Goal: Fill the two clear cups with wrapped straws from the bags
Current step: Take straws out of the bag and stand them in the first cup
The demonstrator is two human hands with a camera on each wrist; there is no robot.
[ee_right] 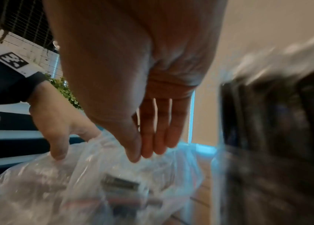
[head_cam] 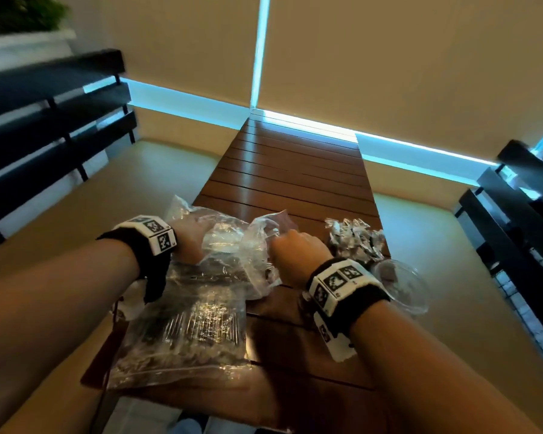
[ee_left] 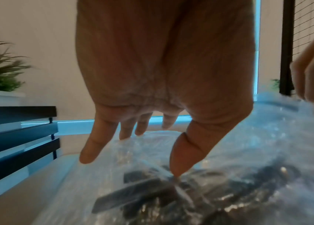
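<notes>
Hands are both working at the crumpled clear bag (head_cam: 232, 245) mid-counter, so I'm guessing this is the opening-the-bag step, nothing going into cups yet. Left hand (head_cam: 190, 242) is pressing down on the plastic with fingers (ee_left: 87, 155) spread. Right hand (head_cam: 298, 249) is hovering at the bag mouth, fingers (ee_right: 158, 137) straight and pressed together, not pinching anything I can see. Next it probably needs to reach in and pinch a few wrapped straws (ee_left: 133, 193). One clear cup (head_cam: 402, 286) is sitting just right of the right wrist, near the counter (head_cam: 295, 170) edge, and the flat bag (head_cam: 182, 336) is overhanging the left edge. Far end is looking open.
</notes>
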